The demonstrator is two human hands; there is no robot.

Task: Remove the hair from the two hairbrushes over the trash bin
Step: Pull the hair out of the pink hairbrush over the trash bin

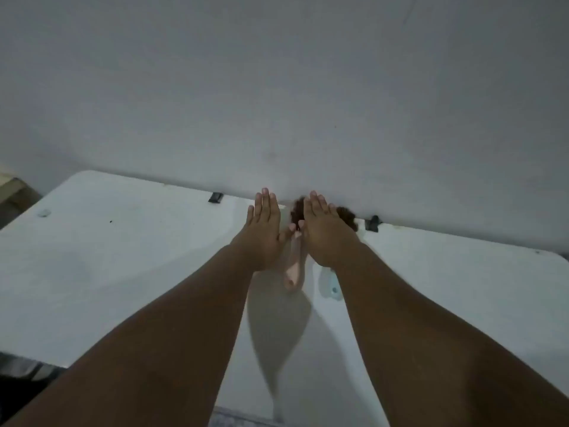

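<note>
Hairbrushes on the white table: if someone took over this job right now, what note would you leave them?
Left hand: open, fingers straight, holding nothing, stretched over the brushes.
Right hand: the same, beside it.
Pink-handled brush and blue-handled brush lie side by side on the table, heads toward the wall and mostly hidden under the hands.
Brown hair shows at the brush heads.
No trash bin is in view.
Done: nothing that shows.
Left: pick up each brush, find the bin and pull the hair out over it.
</note>
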